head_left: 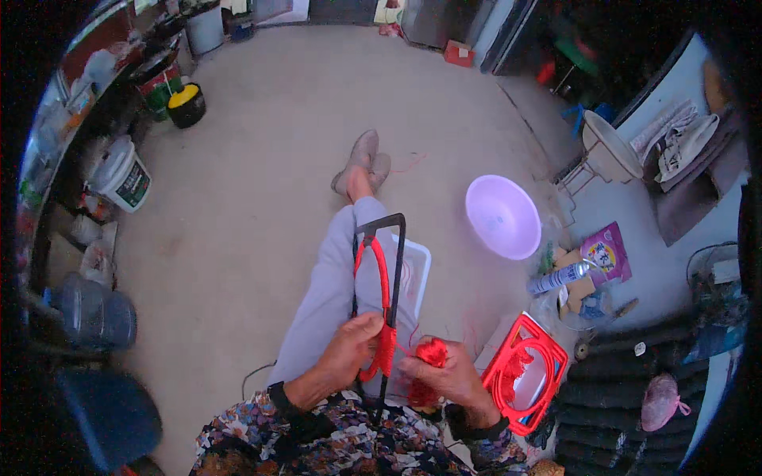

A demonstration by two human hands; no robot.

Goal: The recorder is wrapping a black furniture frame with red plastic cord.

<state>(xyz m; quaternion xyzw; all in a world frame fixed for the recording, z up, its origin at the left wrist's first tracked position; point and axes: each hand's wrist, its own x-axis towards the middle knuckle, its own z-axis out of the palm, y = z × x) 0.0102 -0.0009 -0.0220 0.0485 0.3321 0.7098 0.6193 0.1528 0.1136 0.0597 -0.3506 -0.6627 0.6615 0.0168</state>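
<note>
pinching a red hoop (pixel 385 274), the left hand (pixel 349 351) curls its fingers; the right hand (pixel 454 374) clenches red yarn (pixel 431 351), which slack could tangle.

The frame (pixel 398 266) is black, while the hoop (pixel 385 278) and the yarn (pixel 432 351) are bright red. The shirt (pixel 238 432) has a dark floral print flecked with white, purple and orange; the trousers (pixel 324 274) are pale lavender-grey, the shoes (pixel 364 151) greyish brown. The basin (pixel 503 218) is lilac, the packet (pixel 615 246) purple, the bucket (pixel 131 176) white with a dark label.
</note>
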